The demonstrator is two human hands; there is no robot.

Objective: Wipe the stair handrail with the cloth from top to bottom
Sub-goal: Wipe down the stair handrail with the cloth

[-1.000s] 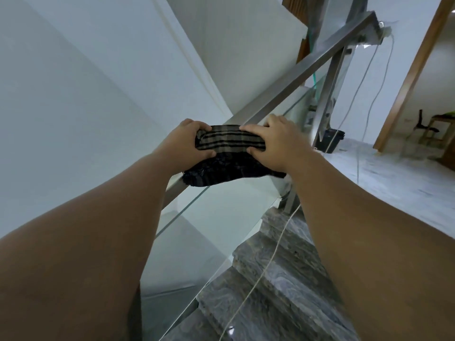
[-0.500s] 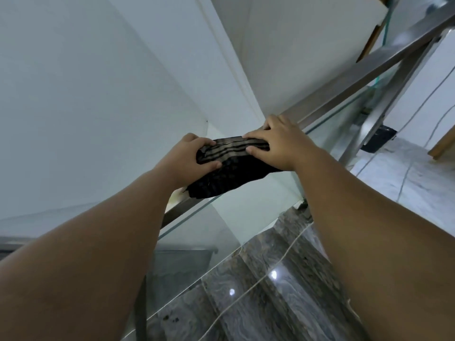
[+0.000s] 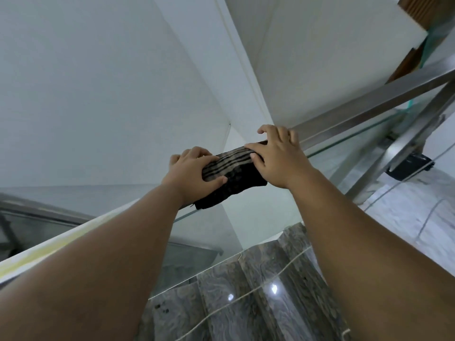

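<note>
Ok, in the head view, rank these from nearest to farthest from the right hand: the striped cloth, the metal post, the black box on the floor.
From the right hand:
1. Striped cloth, under its fingers, on the handrail.
2. Metal post, off to the right.
3. Black box, on the floor behind the post.

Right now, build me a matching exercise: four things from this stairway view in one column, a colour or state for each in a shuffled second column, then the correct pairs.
Column one:
1. cloth
2. handrail
3. stair treads
4. left hand

Column two:
A. brushed silver metal, running diagonally
B. dark with pale stripes, draped over the rail
C. pressing the lower end of the cloth
D. grey veined polished stone

Pairs: 1-B, 2-A, 3-D, 4-C
</note>
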